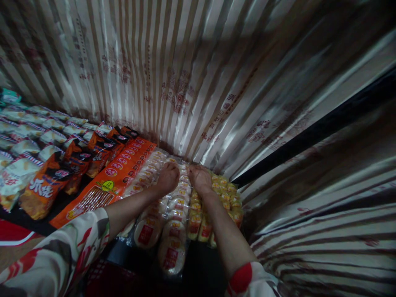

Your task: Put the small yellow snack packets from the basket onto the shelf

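My left hand and my right hand reach side by side to the far end of rows of clear packs holding round pale cakes with red labels. Both hands curl over the far packs close to the striped curtain; the fingertips are hidden, so the grip is unclear. To the right of my right hand lie packs of yellow and orange snacks. A long orange pack lies just left of my left forearm.
A shiny striped curtain hangs right behind the goods and folds around the right side. Orange and black snack bags and white striped bags fill the dark shelf at left. A red crate sits below.
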A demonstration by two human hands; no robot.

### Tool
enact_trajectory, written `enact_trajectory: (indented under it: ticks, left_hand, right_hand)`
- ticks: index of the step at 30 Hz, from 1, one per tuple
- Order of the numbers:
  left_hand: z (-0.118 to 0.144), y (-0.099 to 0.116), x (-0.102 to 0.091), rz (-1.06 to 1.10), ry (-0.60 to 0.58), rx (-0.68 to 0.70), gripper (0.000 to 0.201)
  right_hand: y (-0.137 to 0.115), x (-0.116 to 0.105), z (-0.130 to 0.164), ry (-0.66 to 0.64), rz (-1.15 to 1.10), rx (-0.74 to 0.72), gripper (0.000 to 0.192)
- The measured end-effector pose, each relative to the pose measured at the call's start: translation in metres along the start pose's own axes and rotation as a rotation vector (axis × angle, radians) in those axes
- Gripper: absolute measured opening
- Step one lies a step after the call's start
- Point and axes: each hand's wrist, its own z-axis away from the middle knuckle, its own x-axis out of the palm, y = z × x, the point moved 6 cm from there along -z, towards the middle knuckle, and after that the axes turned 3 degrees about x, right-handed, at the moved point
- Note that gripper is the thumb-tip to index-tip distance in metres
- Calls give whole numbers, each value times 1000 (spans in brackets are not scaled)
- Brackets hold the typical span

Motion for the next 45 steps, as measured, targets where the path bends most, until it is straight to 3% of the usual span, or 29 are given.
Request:
enact_trajectory:
  ticks: [9, 18, 22, 28, 38, 45]
  left_hand:
    - [2, -2, -1, 51, -44, -80, 16]
    - [1, -1, -3, 67, 35, -106, 14]
    - [3, -2, -1, 80, 75, -86, 13]
    - [4, 0, 7, -25, 62, -52, 15]
    - [1, -2, 2, 19, 32, -82, 12]
    - [12, 10, -15, 25, 114, 10, 13]
  right_hand:
    - [1, 0, 1, 48, 70, 75, 21]
    - [4, -5, 16, 96, -110, 59, 23]
    - [6, 0, 26, 50, -209, -29, 17]
    - [11, 6, 24, 25, -322, -22, 13]
    - [4, -6, 26, -26, -176, 86, 19]
    - [4, -6, 24, -10, -138, 99, 19]
